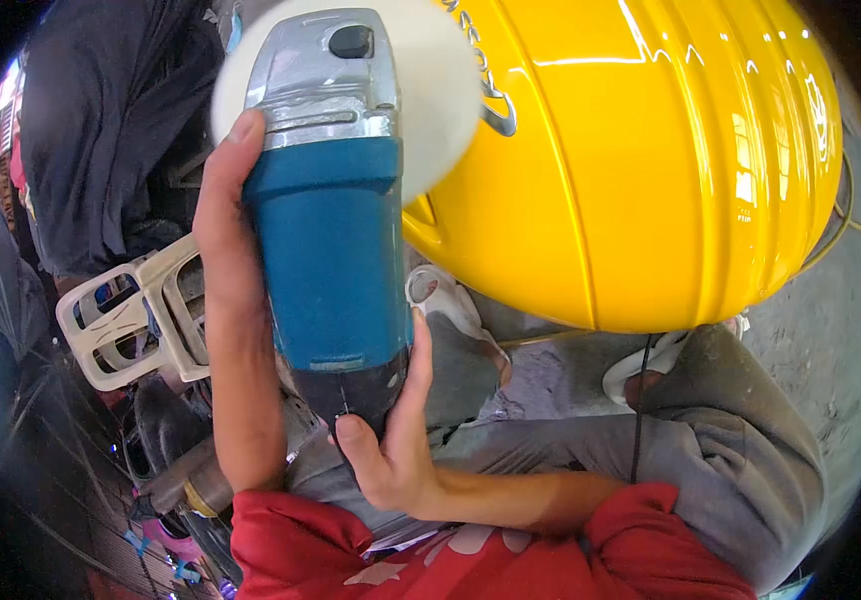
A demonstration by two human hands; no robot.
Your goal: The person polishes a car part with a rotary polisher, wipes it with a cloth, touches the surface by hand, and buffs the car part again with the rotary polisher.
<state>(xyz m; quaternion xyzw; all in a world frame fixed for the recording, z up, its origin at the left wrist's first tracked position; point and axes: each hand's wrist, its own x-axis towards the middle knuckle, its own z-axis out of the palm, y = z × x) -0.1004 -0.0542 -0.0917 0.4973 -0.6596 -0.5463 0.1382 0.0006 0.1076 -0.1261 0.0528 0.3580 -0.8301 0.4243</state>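
A blue power polisher (330, 250) with a silver metal head fills the upper middle of the view. Its round white pad (440, 110) overlaps the left edge of a glossy yellow ribbed body panel (630, 180) that bears a chrome emblem (495, 105). My left hand (230, 190) is wrapped along the tool's left side, thumb near the metal head. Around the dark rear end of the tool, my right hand (395, 440) is closed, with its thumb at the bottom and fingers along the right side. The pad's edge looks blurred.
A cream plastic stool or chair (115, 330) lies to the left. Dark cloth (110, 130) hangs at the upper left. A yellow cable (840, 225) runs over the grey floor (810, 370) at the right. My grey-trousered legs and light shoes (450, 310) are below the panel.
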